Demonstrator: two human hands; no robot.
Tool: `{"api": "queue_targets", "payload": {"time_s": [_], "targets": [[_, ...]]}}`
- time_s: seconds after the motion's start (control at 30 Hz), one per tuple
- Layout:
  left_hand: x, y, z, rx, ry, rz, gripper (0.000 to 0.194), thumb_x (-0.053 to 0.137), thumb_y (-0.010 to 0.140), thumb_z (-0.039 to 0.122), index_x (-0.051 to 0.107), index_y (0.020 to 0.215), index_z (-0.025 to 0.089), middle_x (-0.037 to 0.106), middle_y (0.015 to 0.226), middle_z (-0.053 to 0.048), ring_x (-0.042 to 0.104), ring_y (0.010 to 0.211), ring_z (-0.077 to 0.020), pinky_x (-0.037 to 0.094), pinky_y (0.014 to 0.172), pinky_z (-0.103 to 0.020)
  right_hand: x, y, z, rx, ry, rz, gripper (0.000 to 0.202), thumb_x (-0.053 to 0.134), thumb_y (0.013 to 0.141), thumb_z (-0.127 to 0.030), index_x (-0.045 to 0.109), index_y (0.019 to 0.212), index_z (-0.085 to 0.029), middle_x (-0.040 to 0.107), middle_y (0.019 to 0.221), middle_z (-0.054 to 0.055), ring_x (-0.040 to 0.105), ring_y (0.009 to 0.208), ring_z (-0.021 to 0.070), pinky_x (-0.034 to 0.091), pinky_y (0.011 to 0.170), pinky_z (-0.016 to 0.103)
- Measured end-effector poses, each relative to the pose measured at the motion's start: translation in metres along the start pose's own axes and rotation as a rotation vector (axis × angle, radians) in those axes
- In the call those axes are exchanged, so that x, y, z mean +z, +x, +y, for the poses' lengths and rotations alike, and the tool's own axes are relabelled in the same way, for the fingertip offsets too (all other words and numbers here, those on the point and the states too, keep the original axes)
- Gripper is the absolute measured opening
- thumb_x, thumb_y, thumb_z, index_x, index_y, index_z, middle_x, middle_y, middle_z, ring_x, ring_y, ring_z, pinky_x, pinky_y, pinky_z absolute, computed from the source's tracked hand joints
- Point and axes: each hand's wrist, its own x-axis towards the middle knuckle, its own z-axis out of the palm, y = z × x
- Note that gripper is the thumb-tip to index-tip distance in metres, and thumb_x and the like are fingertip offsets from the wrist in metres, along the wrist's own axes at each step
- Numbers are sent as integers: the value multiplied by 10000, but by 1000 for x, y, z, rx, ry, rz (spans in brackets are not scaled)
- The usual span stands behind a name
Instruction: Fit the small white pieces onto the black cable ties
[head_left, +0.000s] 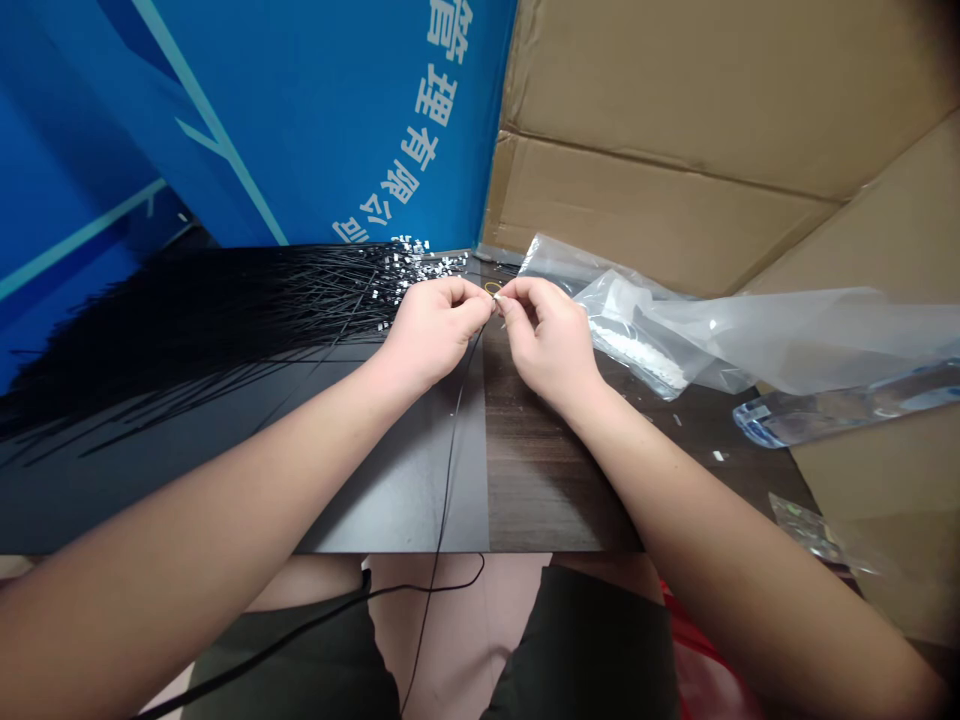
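My left hand (pixel 439 325) and my right hand (pixel 551 335) meet fingertip to fingertip above the table's far part. Both pinch at the end of a thin black cord (pixel 448 470), which hangs down over the table's front edge between my legs. A tiny pale piece shows between the fingertips; its shape is too small to tell. Left of my left hand lies a big bundle of black cords (pixel 225 310), with many small white tips (pixel 409 265) at its right end. Beyond my right hand is a clear bag (pixel 637 345) of small white pieces.
A blue panel (pixel 300 120) stands at the back left, cardboard (pixel 660 100) at the back right. Plastic film (pixel 795 335) and a clear blue-edged wrapper (pixel 780 415) lie at the right. A small bag (pixel 810 525) is near my right forearm. A thicker black cable (pixel 300 625) crosses my lap.
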Motion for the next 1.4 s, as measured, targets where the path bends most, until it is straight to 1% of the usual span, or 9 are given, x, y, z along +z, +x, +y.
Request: {"api": "queue_targets", "payload": {"time_s": [0.27, 0.4, 0.57, 0.73, 0.87, 1.03, 1.17, 1.27, 1.4], "targets": [[0, -2, 2, 14, 29, 7, 195, 699, 806, 261, 646, 639, 177, 574, 645, 10, 458, 634, -129, 354, 616, -291, 3, -2, -1, -43, -40, 35, 121, 553, 993, -176, 620, 907, -229, 737, 910, 47, 649, 843, 200, 516, 807, 355], [1, -3, 4, 19, 45, 15, 209, 687, 805, 246, 621, 618, 180, 566, 642, 14, 459, 642, -129, 365, 628, -291, 4, -3, 1, -74, -52, 31, 121, 541, 997, -176, 604, 912, -235, 730, 912, 53, 653, 862, 212, 514, 813, 368], [2, -3, 2, 24, 47, 26, 195, 688, 805, 237, 620, 629, 187, 572, 649, 15, 466, 645, -131, 370, 630, -289, 4, -3, 2, -107, -81, 45, 119, 535, 1000, -180, 611, 929, -238, 739, 925, 63, 663, 872, 220, 519, 811, 373], [3, -1, -2, 3, -63, -30, 197, 675, 842, 270, 667, 663, 190, 553, 600, 9, 481, 615, -136, 363, 613, -297, 1, 0, 4, -92, -67, 88, 130, 530, 1011, -187, 617, 932, -241, 739, 928, 55, 662, 865, 214, 524, 798, 368], [4, 0, -3, -22, -163, -87, 197, 691, 816, 257, 656, 636, 187, 554, 600, 4, 497, 614, -133, 383, 616, -297, 0, 0, 6, -110, -31, 106, 128, 541, 1011, -174, 625, 930, -228, 727, 912, 51, 660, 858, 204, 524, 790, 358], [6, 1, -1, -63, -286, -122, 248, 681, 779, 220, 585, 552, 192, 533, 600, -6, 494, 610, -132, 370, 591, -298, -2, 0, 5, -120, -18, 77, 117, 543, 1014, -186, 629, 949, -231, 720, 911, 45, 649, 848, 204, 517, 786, 360], [6, 2, 2, -105, -336, -138, 223, 690, 751, 218, 587, 555, 194, 514, 594, -4, 480, 611, -129, 382, 593, -292, -3, 0, 5, -113, -18, 55, 122, 528, 1017, -198, 620, 950, -241, 711, 919, 41, 636, 847, 203, 512, 786, 366], [4, 2, 2, -105, -309, -128, 179, 700, 732, 231, 615, 580, 190, 543, 610, -4, 484, 615, -126, 377, 591, -286, -3, 1, 5, -118, -13, 52, 121, 524, 1014, -194, 616, 953, -243, 710, 922, 41, 634, 849, 203, 512, 789, 368], [2, 2, 1, -58, -235, -75, 112, 718, 738, 239, 683, 650, 177, 604, 651, -4, 485, 630, -120, 366, 601, -277, -4, 1, 4, -124, -12, 52, 128, 521, 1017, -190, 621, 957, -244, 718, 935, 44, 640, 851, 205, 515, 788, 371]]}}
